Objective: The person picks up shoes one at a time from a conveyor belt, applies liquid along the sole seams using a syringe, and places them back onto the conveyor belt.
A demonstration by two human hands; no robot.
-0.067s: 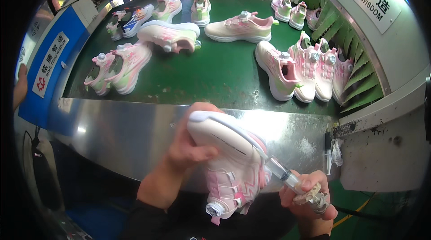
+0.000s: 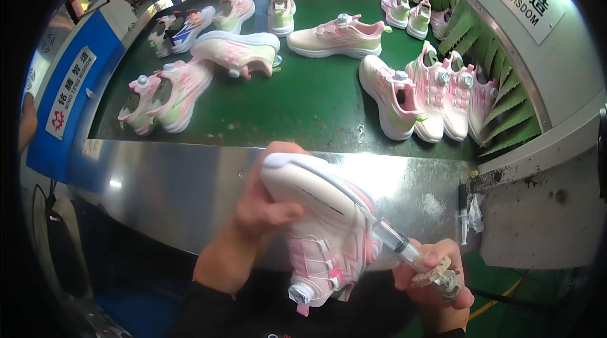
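My left hand [image 2: 269, 202] grips a pink and white sneaker [image 2: 329, 237] by its toe end, above the steel ledge's near edge. The shoe is tipped so that its thick white sole faces up and away, and its round lacing dial hangs toward me. In my right hand [image 2: 436, 271] is a clear syringe [image 2: 397, 241], with the fingers closed about its plunger end. Its tip meets the seam between sole and upper on the shoe's right side. A crumpled, pale, crusted wad covers the plunger end by my fingers.
Several similar sneakers [image 2: 335, 37] stand or lie on the green belt [image 2: 284, 107] beyond the steel ledge [image 2: 171, 173]. Another syringe [image 2: 463, 215] lies at the ledge's right end by crumpled white material [image 2: 474, 211]. Green strip flaps [image 2: 509, 107] hang at the right. Another person's hands show far back.
The shoe and my left hand have shifted very slightly up and left. The syringe tip stays at the seam.
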